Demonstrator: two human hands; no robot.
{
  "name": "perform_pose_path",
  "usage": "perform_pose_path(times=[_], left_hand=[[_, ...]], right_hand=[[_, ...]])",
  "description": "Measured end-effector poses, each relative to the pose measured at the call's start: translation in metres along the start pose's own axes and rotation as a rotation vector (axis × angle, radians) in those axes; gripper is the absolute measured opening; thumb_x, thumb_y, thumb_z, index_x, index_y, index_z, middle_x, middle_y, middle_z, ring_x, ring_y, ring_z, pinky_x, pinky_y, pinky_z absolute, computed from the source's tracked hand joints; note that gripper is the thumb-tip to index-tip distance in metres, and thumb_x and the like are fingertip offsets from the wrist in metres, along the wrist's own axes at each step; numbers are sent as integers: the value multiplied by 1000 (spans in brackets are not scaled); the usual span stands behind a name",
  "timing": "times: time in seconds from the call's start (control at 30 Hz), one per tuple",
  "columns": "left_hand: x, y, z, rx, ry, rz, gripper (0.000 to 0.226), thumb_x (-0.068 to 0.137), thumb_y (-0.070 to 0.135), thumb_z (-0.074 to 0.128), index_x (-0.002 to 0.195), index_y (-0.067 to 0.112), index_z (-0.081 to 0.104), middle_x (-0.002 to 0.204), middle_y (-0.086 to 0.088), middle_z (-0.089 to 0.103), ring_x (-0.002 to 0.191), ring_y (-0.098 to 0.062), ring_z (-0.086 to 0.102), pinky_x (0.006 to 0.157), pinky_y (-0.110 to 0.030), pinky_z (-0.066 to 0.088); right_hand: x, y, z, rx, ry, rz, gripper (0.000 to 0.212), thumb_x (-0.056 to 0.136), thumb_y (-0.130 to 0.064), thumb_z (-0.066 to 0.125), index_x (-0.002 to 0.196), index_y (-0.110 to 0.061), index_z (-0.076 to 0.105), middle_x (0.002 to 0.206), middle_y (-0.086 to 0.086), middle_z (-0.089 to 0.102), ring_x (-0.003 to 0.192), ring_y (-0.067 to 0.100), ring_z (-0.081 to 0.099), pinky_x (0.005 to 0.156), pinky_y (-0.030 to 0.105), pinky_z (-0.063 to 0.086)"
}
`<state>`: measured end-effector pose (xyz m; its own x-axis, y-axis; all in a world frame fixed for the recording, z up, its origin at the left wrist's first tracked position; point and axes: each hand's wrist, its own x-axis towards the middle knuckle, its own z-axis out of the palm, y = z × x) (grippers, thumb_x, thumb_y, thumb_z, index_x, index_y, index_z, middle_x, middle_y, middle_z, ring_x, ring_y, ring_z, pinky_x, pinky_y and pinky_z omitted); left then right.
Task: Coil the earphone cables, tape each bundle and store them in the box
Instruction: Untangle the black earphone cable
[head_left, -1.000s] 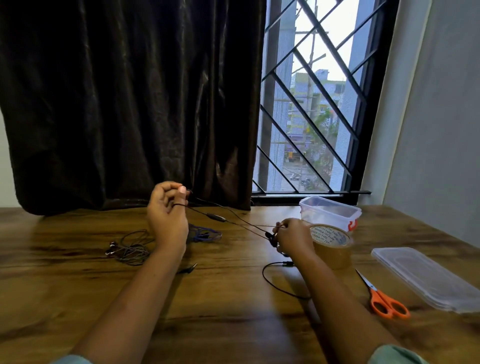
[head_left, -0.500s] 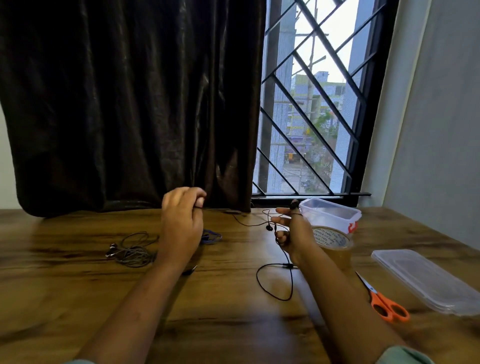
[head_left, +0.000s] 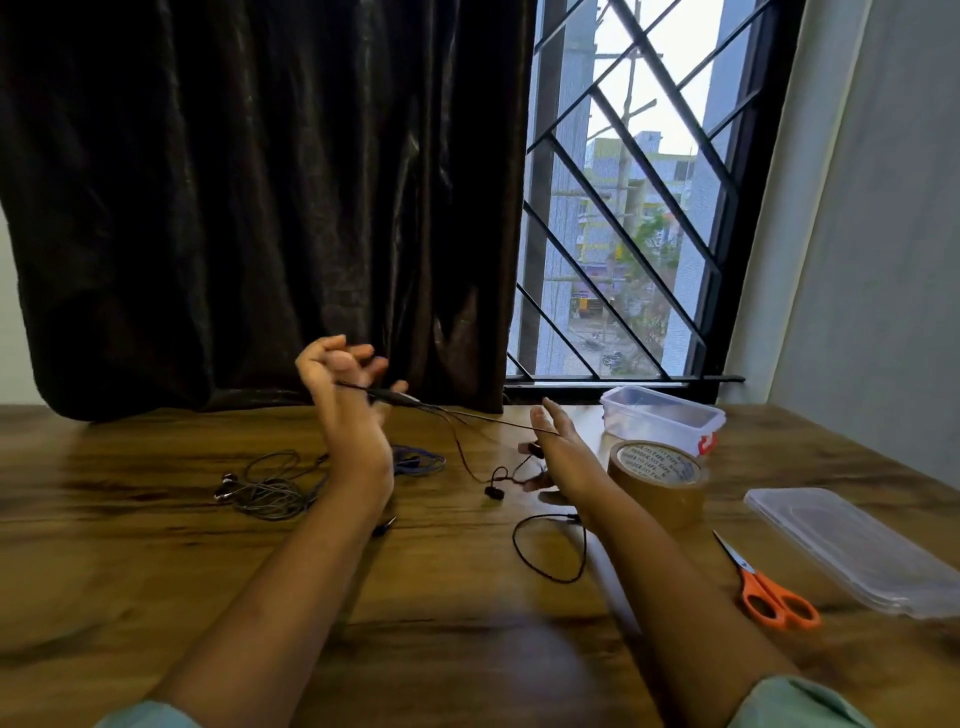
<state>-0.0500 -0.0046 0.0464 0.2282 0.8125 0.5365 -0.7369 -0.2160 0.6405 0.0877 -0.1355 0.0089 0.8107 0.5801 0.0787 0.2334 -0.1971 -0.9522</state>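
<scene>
Scissors (head_left: 769, 592), orange handles, lie flat on table (head_left: 156, 545) nearest on the right. Clear lid (head_left: 852, 545) just beyond them.

Black cable (head_left: 550, 551): slack loop on the wood beside the right forearm. It rises to the right hand (head_left: 558, 457), then runs taut to the left hand (head_left: 348, 410). Earbuds dangle under the right hand.

Right hand: fingers straight, pointing away, cable draped across them, not pinched.

Tape (head_left: 657, 483) stands just right of that hand.

Grey earphones (head_left: 270, 488) tangled left of the left wrist; blue ones (head_left: 415, 462) just right of it.

Left hand: raised, fingers loosely curled, blurred. Cable crosses it at the thumb base; grip cannot be told.

Box (head_left: 660, 421) open, behind the tape, by the window (head_left: 623, 234). Dark curtain (head_left: 260, 182) behind.
</scene>
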Motion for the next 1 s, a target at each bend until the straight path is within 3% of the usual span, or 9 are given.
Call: perform_pose_path(times=[0.13, 0.27, 0.37, 0.43, 0.57, 0.67, 0.83, 0.9, 1.0], left_hand=[[2, 11, -6, -310, -58, -425, 78, 82, 77, 12, 114, 17, 50, 97, -10, 64, 62, -26, 61, 54, -27, 44], [5, 11, -6, 163, -279, -438, 80, 80, 75, 14, 93, 11, 60, 69, -8, 64, 36, -15, 40, 34, -13, 24], [2, 4, -6, 747, -609, -352, 31, 91, 44, 49, 91, 16, 61, 77, -4, 63, 43, -10, 44, 36, -18, 35], [-5, 0, -9, 892, -951, -486, 21, 84, 22, 68, 104, 17, 61, 90, -3, 63, 49, -4, 51, 42, -17, 41], [-5, 1, -19, 665, -1146, -941, 57, 74, -10, 64, 124, 15, 53, 122, -9, 55, 78, -15, 64, 63, -25, 55], [-1, 2, -26, 383, -1107, -1154, 50, 78, 3, 56, 127, 11, 53, 119, -13, 61, 95, -27, 63, 73, -36, 56], [-20, -20, -13, 782, -846, -754, 27, 90, 17, 60, 115, 17, 51, 111, -7, 56, 63, -12, 57, 49, -20, 48], [-29, -30, -11, 951, -955, -661, 32, 86, 19, 66, 114, 24, 51, 110, 3, 51, 64, -9, 53, 47, -15, 44], [-33, -36, -11, 1081, -1037, -518, 12, 89, 21, 63, 101, 22, 60, 89, 3, 59, 58, -7, 50, 45, -17, 42]], right_hand=[[-5, -2, -1, -27, 36, 23, 66, 89, -70, 28, 147, -41, 19, 142, 6, 46, 82, 21, 66, 60, 28, 46], [-8, -4, -4, -34, 68, 47, 71, 86, -74, 22, 133, -26, 46, 111, 11, 66, 70, 21, 67, 45, 18, 41], [-7, -6, -4, 34, 90, 55, 79, 86, -75, 18, 111, -15, 62, 96, 18, 70, 49, 18, 58, 36, 15, 34], [-7, -7, -3, 112, 96, 40, 76, 88, -72, 19, 102, -12, 64, 84, 17, 69, 45, 17, 52, 32, 14, 31], [-5, -6, -3, 211, 82, -18, 78, 91, -69, 16, 92, -9, 66, 66, 10, 62, 35, 9, 41, 31, 15, 27], [-4, -6, -4, 291, 53, -24, 80, 90, -70, 15, 84, -9, 66, 56, 9, 54, 31, 6, 32, 32, 15, 23], [-5, -7, -3, 476, -92, -66, 82, 91, -69, 13, 94, -6, 66, 54, 6, 58, 33, 7, 39, 34, 15, 27], [-5, -8, -2, 521, -121, -75, 86, 89, -72, 12, 94, -6, 66, 56, 8, 59, 36, 9, 44, 37, 15, 31], [-4, -9, -2, 566, -119, -94, 87, 88, -72, 11, 88, -5, 66, 54, 8, 58, 37, 11, 47, 38, 16, 33]])
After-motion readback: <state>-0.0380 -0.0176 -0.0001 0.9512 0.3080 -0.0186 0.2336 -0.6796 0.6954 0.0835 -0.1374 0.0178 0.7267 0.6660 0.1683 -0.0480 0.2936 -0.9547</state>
